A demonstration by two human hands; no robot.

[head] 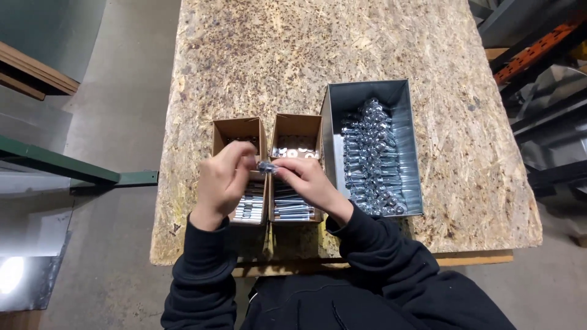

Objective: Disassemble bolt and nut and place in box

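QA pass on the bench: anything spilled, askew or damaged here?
Nothing stands out. Two brown cardboard boxes sit side by side beside the grey metal bin of shiny bolts, all on the chipboard tabletop. Left hand and right hand pinch a small metal fastener.

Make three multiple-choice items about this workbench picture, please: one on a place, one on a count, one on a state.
1. Where does the grey metal bin stand?
A. right of the cardboard boxes
B. left of them
C. on the floor

2. How many open cardboard boxes are on the chipboard table?
A. one
B. two
C. four

3. What are the hands doing?
A. lying flat on the table
B. holding a small metal part between them
C. lifting the bin

Answers:
1 A, the bin of bolts stands right of both boxes.
2 B, a left box and a right box stand side by side.
3 B, the left hand and right hand meet at the small metal part.
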